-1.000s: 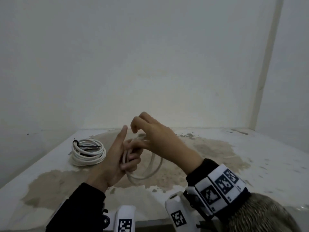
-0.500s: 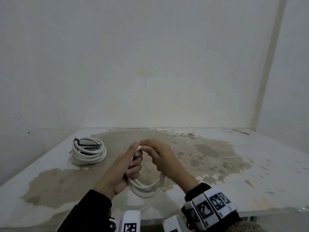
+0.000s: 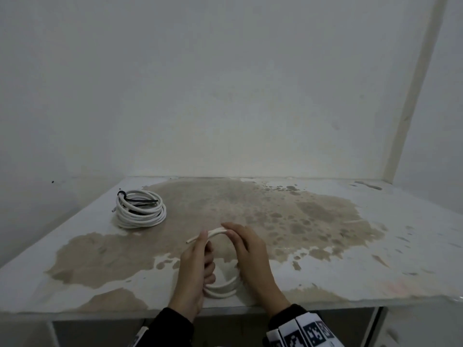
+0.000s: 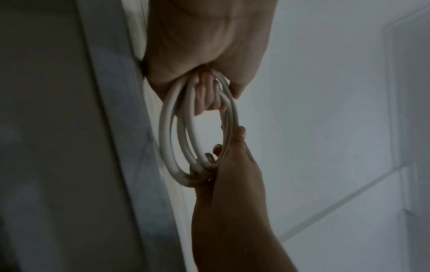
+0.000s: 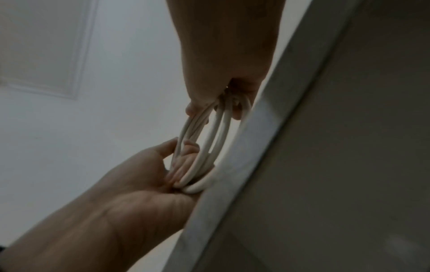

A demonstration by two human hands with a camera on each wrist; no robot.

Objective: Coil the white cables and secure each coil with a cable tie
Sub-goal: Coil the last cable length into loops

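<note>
The white cable coil (image 3: 221, 288) is standing on edge at the near edge of the table (image 3: 375, 259), several loose loops gathered into a ring, with its free end (image 3: 191, 241) sticking out to the left at the top. A second ago the ring was being held up in the air between the hands; now it is sitting lower, close over the table's near rim, and the loops are lying together rather than hanging apart, so the winding looks finished and the coil is being steadied for tying. The left hand (image 3: 196, 269) is curling its fingers round the left side of the ring, thumb up near the free end; the left wrist view is showing those fingers (image 4: 207, 95) passing through the loops. The right hand (image 3: 250, 254) is wrapping over the right side, fingers bent round the strands; the right wrist view is showing the strands running out from under its palm. No cable tie is showing in either hand or on the table near them, so I am judging that fetching one is the step coming next, and one hand will have to let go while the other keeps the loops from springing open. Far to the left on the table, well apart, a finished coil (image 3: 140, 209) is lying flat, already bound with a black tie (image 3: 122, 194) whose tail is lying across its middle.
</note>
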